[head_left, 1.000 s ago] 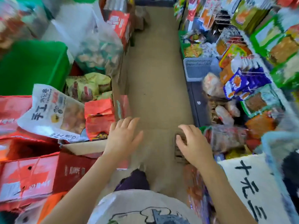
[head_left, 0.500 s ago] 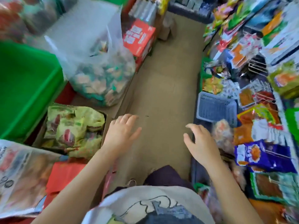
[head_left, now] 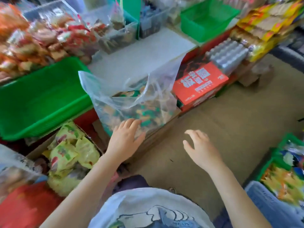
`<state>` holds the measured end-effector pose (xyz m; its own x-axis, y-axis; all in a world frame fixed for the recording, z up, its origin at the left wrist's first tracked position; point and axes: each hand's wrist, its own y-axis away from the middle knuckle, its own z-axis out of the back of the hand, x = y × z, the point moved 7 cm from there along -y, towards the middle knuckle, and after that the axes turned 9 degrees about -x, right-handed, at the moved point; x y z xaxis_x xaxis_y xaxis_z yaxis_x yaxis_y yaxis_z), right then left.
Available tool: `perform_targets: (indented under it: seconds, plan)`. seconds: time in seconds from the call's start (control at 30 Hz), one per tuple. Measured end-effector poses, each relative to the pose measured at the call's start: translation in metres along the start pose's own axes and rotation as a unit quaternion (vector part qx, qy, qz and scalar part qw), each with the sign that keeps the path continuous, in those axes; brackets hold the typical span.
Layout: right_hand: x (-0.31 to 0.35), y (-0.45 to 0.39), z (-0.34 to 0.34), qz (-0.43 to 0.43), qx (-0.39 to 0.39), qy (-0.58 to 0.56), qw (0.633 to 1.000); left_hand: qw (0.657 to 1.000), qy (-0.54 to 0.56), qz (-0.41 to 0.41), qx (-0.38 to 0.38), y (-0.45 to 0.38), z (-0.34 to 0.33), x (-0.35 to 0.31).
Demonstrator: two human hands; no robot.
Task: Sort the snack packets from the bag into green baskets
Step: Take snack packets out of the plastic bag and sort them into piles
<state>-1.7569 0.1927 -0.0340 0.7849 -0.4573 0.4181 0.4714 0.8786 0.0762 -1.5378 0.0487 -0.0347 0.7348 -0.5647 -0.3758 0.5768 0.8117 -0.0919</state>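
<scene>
A clear plastic bag (head_left: 131, 99) full of small green and orange snack packets stands on a carton edge in the middle. My left hand (head_left: 125, 139) lies with straight fingers against the bag's lower front. My right hand (head_left: 201, 148) hovers over the brown floor to the right of the bag, fingers spread, holding nothing. A large green basket (head_left: 41, 102) sits left of the bag, with nothing visible inside. A second green basket (head_left: 207, 18) stands at the back right.
A box of yellow-green packets (head_left: 69, 152) is at my left. An orange-red carton (head_left: 199, 83) lies right of the bag. Clear bins (head_left: 115, 30) and piled snacks fill the back. Baskets of goods (head_left: 286, 171) line the right. Brown floor (head_left: 230, 122) is open ahead.
My view has swung left and up toward the bag. My left hand has moved forward onto the bag's front; my right hand stays open over the floor.
</scene>
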Motion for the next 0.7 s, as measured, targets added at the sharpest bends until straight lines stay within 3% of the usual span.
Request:
perform_targets:
  seconds: [0.33,0.5,0.63,0.7]
  plan:
    - [0.047,-0.196,0.009,0.194,0.003,-0.038,0.98,0.981,-0.037,0.102,-0.162,-0.103,0.0,0.031]
    - [0.096,-0.262,0.019,0.277,-0.069,-0.053,0.957,0.987,-0.042,0.141,-0.06,-0.152,-0.054,0.069]
    - [0.112,-0.304,-0.011,0.325,-0.022,-0.018,0.945,0.986,-0.015,0.164,0.02,-0.17,-0.087,0.063]
    - [0.116,-0.316,-0.036,0.359,0.016,0.014,0.933,0.981,-0.018,0.192,0.025,-0.173,-0.097,0.063]
